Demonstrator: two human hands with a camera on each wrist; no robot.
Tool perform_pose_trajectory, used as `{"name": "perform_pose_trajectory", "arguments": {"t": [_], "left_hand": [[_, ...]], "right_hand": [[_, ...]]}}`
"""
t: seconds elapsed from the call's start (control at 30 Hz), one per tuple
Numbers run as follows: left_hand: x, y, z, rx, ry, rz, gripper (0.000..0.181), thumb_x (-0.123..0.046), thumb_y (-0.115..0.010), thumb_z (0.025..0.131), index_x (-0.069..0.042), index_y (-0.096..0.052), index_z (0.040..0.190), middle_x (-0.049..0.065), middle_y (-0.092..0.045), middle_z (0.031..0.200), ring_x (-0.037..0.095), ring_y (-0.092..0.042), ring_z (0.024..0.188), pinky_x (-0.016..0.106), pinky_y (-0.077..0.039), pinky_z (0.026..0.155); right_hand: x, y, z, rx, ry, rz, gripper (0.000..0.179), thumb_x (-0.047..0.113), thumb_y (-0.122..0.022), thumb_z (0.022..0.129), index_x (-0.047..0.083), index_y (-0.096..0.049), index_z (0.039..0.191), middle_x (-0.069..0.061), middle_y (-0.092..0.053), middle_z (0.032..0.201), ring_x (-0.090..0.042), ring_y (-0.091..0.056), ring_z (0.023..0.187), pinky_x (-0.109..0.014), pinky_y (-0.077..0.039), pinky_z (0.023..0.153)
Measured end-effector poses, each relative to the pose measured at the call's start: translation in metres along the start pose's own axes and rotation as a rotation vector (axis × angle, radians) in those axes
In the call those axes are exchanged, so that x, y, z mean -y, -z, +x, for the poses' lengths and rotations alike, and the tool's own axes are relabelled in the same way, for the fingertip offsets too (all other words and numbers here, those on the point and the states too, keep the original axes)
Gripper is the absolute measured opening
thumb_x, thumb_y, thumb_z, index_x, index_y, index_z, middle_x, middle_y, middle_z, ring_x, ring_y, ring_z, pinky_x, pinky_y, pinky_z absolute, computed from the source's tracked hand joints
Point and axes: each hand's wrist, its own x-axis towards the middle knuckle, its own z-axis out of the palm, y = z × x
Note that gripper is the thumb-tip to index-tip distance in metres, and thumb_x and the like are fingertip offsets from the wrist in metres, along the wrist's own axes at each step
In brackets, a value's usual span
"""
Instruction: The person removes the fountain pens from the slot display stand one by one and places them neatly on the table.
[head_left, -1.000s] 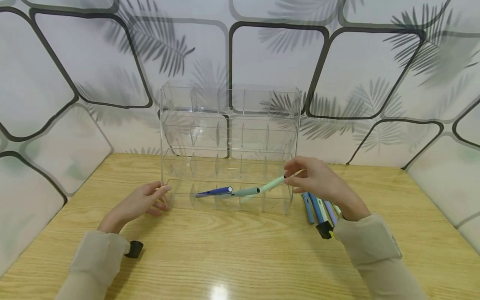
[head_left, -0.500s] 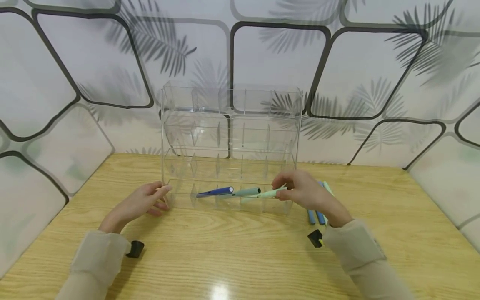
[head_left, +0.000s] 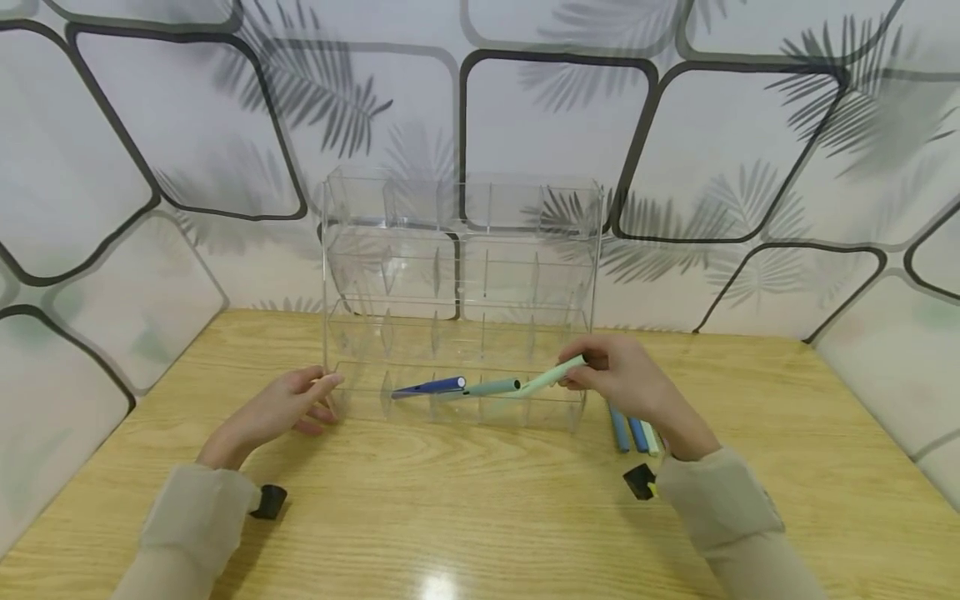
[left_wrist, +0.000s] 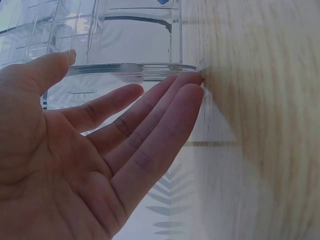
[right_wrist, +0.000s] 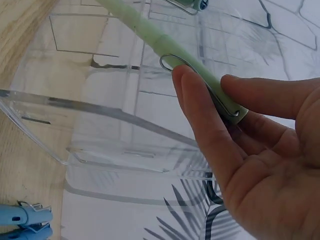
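A clear acrylic rack [head_left: 325,283] with rows of small compartments stands on the wooden table. In its lowest row lie a dark blue pen [head_left: 435,386] and a grey-green pen [head_left: 487,387], both slanting. My right hand [head_left: 630,383] pinches a light green pen [right_wrist: 145,31] near its clip end, between thumb and fingers. That end tilts up to the right, while the other end reaches into the bottom row. My left hand [head_left: 270,408] is at the rack's left side, fingers extended; in the left wrist view the fingertips [left_wrist: 192,79] are right at its lower edge.
Right of the rack, several blue and pale green pens [head_left: 621,429] lie on the table, partly hidden by my right arm. Black blocks [head_left: 270,502] show at both sleeves. A patterned wall covering [head_left: 555,133] rises behind the rack.
My right hand first moved left and down, lowering the light green pen almost flat. It then shifted slightly right, and the pen's clip end tilted up again. My left hand stays put.
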Motion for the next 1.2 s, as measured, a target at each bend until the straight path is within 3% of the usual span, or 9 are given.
{"name": "perform_pose_trajectory", "arguments": {"t": [0.17, 0.3, 0.5, 0.7, 0.83, 1.03, 1.2], "left_hand": [[-0.001, -0.001, 0.001, 0.000, -0.002, 0.006, 0.064, -0.033, -0.038, 0.112, 0.020, -0.028, 0.146, 0.023, -0.061, 0.111, 0.037, -0.066, 0.102, 0.044, -0.061, 0.080], [-0.003, -0.002, 0.004, 0.003, -0.017, 0.001, 0.063, -0.034, -0.039, 0.112, 0.019, -0.030, 0.145, 0.022, -0.061, 0.110, 0.036, -0.066, 0.102, 0.044, -0.061, 0.081], [-0.005, -0.002, 0.005, 0.003, -0.013, -0.009, 0.063, -0.035, -0.040, 0.112, 0.019, -0.032, 0.144, 0.023, -0.060, 0.111, 0.037, -0.066, 0.103, 0.044, -0.061, 0.082], [-0.004, -0.002, 0.003, 0.005, -0.007, 0.002, 0.065, -0.033, -0.039, 0.112, 0.020, -0.027, 0.147, 0.023, -0.061, 0.111, 0.037, -0.066, 0.103, 0.044, -0.061, 0.082], [-0.003, -0.001, 0.003, 0.005, -0.012, 0.001, 0.068, -0.034, -0.039, 0.112, 0.021, -0.023, 0.148, 0.025, -0.059, 0.113, 0.039, -0.066, 0.104, 0.044, -0.061, 0.082], [-0.001, 0.000, 0.001, -0.005, -0.014, 0.001, 0.059, -0.034, -0.039, 0.112, 0.018, -0.038, 0.139, 0.023, -0.060, 0.109, 0.037, -0.067, 0.101, 0.044, -0.061, 0.080], [0.001, 0.000, 0.000, -0.009, -0.025, -0.002, 0.052, -0.033, -0.039, 0.112, 0.016, -0.045, 0.130, 0.021, -0.060, 0.106, 0.036, -0.067, 0.099, 0.043, -0.062, 0.079]], "right_hand": [[-0.002, 0.015, -0.008, -0.034, -0.032, 0.087, 0.019, -0.008, -0.058, 0.099, -0.015, -0.063, 0.117, -0.021, -0.070, 0.104, -0.020, -0.072, 0.091, -0.032, -0.061, 0.082], [-0.001, 0.034, -0.017, -0.070, -0.008, 0.163, 0.021, -0.008, -0.056, 0.100, -0.018, -0.059, 0.119, -0.019, -0.070, 0.105, -0.012, -0.072, 0.090, -0.029, -0.060, 0.081], [-0.005, 0.057, -0.025, -0.131, 0.038, 0.240, 0.019, -0.007, -0.057, 0.100, -0.015, -0.060, 0.117, -0.006, -0.073, 0.099, -0.016, -0.074, 0.091, -0.030, -0.060, 0.082], [-0.014, 0.073, -0.033, -0.176, 0.052, 0.315, 0.019, -0.003, -0.060, 0.100, 0.007, -0.069, 0.113, -0.006, -0.074, 0.097, -0.017, -0.074, 0.089, -0.031, -0.060, 0.082], [-0.019, 0.082, -0.037, -0.208, 0.059, 0.394, 0.019, -0.003, -0.060, 0.100, 0.005, -0.069, 0.114, -0.006, -0.073, 0.099, -0.019, -0.074, 0.090, -0.034, -0.060, 0.082], [-0.027, 0.093, -0.039, -0.264, 0.032, 0.516, 0.020, -0.005, -0.062, 0.098, 0.007, -0.070, 0.113, -0.007, -0.074, 0.097, -0.017, -0.073, 0.087, -0.037, -0.061, 0.077], [-0.034, 0.102, -0.043, -0.304, -0.023, 0.553, 0.020, -0.002, -0.064, 0.099, 0.009, -0.068, 0.116, -0.006, -0.075, 0.098, -0.016, -0.074, 0.088, -0.037, -0.063, 0.072]]}}
